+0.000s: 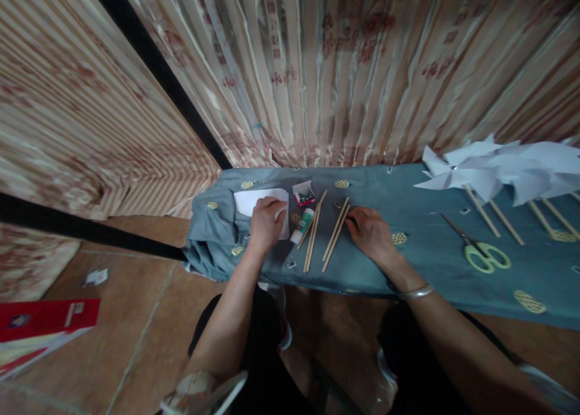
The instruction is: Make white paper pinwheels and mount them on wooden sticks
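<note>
My left hand (266, 223) is over a stack of white paper (247, 201), its fingers pinched on a lifted edge of a sheet. Bent fingers bring my right hand (372, 232) up against a pair of thin wooden sticks (336, 234) lying on the cloth; what its fingertips hold, if anything, is hidden. Between the hands lie more wooden sticks (312, 240), a glue stick (302, 226) with a green label, and a small open box (304, 193) of little metal pieces.
Green-handled scissors (486, 255) lie to the right on the blue-grey cloth (421, 264). White paper pinwheels (493, 167) on wooden sticks are grouped at the far right. Patterned curtains (317, 70) hang behind the table. A red packet (49, 318) is on the floor at left.
</note>
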Motion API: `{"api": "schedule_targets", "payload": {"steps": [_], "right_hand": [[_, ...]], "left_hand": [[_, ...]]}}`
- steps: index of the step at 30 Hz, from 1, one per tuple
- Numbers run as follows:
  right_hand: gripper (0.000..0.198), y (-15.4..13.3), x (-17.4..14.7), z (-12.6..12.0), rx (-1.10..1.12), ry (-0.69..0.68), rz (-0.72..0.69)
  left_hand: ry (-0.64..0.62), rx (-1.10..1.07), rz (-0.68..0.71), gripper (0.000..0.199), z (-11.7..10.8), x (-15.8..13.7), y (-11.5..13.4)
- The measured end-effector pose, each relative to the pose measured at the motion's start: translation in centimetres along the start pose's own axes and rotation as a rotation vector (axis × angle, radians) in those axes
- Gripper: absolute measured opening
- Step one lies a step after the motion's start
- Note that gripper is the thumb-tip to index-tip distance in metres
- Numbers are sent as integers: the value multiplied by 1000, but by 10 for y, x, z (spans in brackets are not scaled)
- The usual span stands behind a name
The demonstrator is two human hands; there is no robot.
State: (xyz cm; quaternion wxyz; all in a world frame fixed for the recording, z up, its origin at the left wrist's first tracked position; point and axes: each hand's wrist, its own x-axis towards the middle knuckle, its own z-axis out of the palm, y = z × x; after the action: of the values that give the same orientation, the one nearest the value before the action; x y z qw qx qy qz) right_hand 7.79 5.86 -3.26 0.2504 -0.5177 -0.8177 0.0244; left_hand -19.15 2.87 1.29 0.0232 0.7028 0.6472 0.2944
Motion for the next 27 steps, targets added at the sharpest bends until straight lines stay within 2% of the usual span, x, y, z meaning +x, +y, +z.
{"api": "schedule_targets", "payload": {"steps": [3,6,14,22,27], "right_hand": [[20,2,0,0,32,3,-11],[19,3,-1,0,48,11,-18],[18,4,-1,-2,27,-12,-18],[19,4,0,-2,-13,-25,-29],[20,4,0,-2,-17,-32,-26]], "left_hand": [[36,17,-60,20,-13,1,-16],[-31,29,-74,18,-20,-10,-24],[-220,-38,-9,38,-18,-37,-22],[-248,-77,-28,20,-18,-37,-28],[-263,-35,-1,23,-18,-38,-23]]}}
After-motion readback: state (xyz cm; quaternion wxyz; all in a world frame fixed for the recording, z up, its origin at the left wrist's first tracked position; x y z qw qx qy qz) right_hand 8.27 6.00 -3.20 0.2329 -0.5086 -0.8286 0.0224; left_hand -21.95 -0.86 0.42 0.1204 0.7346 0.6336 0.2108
